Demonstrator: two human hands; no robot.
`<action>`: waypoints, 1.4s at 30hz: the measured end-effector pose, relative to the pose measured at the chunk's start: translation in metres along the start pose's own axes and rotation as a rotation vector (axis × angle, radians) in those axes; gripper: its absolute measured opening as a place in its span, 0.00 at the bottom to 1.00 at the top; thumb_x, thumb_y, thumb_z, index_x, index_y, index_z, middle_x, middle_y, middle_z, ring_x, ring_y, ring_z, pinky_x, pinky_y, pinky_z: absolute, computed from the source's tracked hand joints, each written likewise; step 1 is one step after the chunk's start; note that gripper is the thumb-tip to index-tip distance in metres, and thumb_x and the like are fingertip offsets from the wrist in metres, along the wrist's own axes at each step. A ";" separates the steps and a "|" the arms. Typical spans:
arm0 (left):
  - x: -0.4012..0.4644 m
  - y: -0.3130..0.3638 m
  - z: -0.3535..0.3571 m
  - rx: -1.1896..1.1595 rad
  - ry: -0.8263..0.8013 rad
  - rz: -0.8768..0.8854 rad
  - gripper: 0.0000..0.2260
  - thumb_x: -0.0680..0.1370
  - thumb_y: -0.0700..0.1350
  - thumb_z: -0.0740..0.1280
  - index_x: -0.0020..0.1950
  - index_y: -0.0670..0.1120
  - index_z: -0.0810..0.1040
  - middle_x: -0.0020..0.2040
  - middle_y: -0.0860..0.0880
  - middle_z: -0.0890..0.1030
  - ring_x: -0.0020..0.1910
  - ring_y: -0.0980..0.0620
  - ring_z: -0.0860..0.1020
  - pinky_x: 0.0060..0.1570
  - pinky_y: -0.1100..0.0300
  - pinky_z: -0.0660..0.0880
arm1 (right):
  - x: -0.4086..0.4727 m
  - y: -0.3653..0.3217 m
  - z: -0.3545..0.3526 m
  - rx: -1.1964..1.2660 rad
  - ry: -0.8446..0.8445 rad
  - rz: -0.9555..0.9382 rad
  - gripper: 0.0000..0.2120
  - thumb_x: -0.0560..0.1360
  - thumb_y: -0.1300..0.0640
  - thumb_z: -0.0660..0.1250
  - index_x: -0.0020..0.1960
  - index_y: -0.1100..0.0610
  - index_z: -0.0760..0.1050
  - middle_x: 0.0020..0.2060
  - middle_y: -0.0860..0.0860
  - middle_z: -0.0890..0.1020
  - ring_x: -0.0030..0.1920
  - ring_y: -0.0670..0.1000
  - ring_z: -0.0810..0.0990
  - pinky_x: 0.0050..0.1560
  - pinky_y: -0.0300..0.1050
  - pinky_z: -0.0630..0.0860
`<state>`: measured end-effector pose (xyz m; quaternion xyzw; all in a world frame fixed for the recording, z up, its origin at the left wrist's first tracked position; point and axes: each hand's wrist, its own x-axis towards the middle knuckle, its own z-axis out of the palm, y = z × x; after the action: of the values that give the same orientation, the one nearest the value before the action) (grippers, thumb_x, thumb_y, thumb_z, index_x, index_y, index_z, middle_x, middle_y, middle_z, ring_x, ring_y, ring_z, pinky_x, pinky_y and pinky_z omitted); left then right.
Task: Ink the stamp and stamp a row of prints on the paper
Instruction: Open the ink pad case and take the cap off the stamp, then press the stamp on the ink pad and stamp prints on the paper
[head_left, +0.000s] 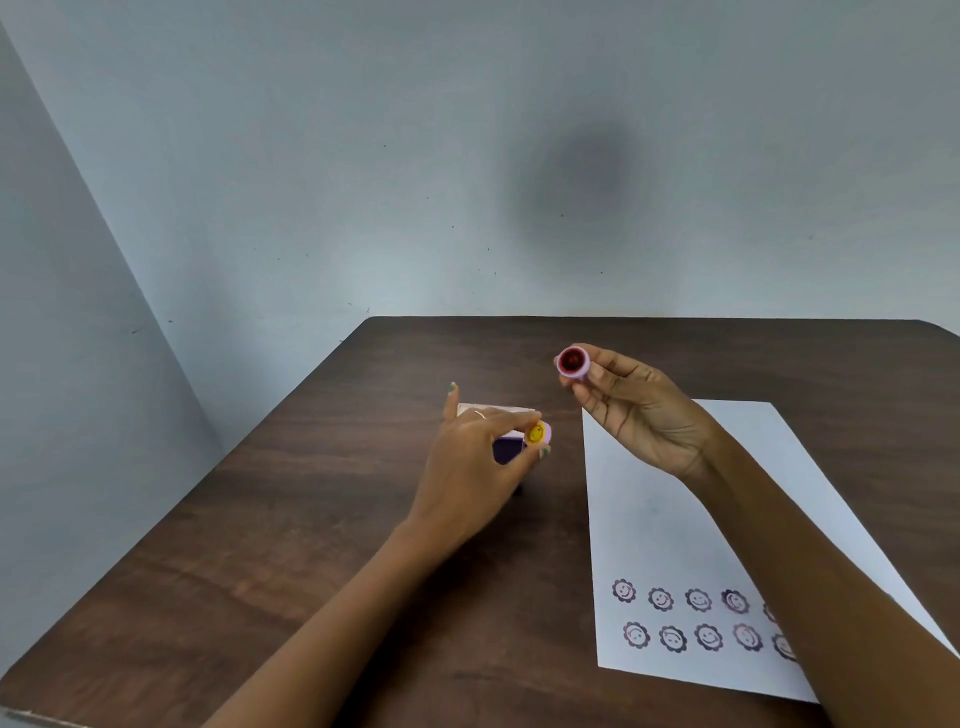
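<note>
My right hand (628, 410) is raised above the table and pinches a small round pink piece (572, 360) with a dark red inside that faces me. My left hand (478, 462) hovers over the open ink pad (506, 448) and holds a small pink stamp (537, 433) with a yellow smiley on its end. The pad's dark blue surface shows just under those fingers; its white lid stands up behind them. A white sheet of paper (670, 514) lies to the right, with two rows of flower-shaped smiley prints (680, 618) near its front edge. My right forearm hides the rows' right ends.
The dark wooden table (311, 545) stands against a pale wall, with a second wall close on the left. The table's left edge runs diagonally from back to front.
</note>
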<state>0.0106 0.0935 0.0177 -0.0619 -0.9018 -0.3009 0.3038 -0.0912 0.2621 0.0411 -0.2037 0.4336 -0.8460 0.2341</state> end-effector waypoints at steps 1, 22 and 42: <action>0.000 0.002 0.002 0.035 -0.019 0.018 0.14 0.73 0.51 0.71 0.58 0.51 0.81 0.52 0.50 0.84 0.52 0.57 0.77 0.74 0.59 0.38 | 0.000 -0.001 0.000 0.008 -0.007 -0.007 0.12 0.71 0.67 0.62 0.48 0.59 0.82 0.46 0.53 0.86 0.48 0.50 0.84 0.42 0.37 0.80; 0.012 -0.024 -0.013 0.076 -0.126 0.022 0.17 0.73 0.56 0.69 0.61 0.54 0.78 0.60 0.53 0.80 0.61 0.55 0.74 0.70 0.61 0.33 | -0.003 -0.002 0.004 -0.064 -0.015 0.028 0.14 0.73 0.69 0.61 0.45 0.57 0.84 0.43 0.52 0.87 0.46 0.50 0.85 0.41 0.37 0.81; 0.005 -0.102 -0.070 -0.052 -0.545 -0.371 0.33 0.61 0.62 0.76 0.65 0.61 0.72 0.71 0.56 0.68 0.70 0.54 0.65 0.71 0.47 0.61 | 0.020 0.033 0.066 -1.209 -0.118 -0.083 0.05 0.72 0.59 0.69 0.47 0.59 0.80 0.41 0.56 0.83 0.37 0.49 0.82 0.33 0.33 0.79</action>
<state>0.0122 -0.0302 0.0139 0.0173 -0.9379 -0.3464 -0.0102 -0.0643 0.1913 0.0527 -0.3638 0.8151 -0.4458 0.0676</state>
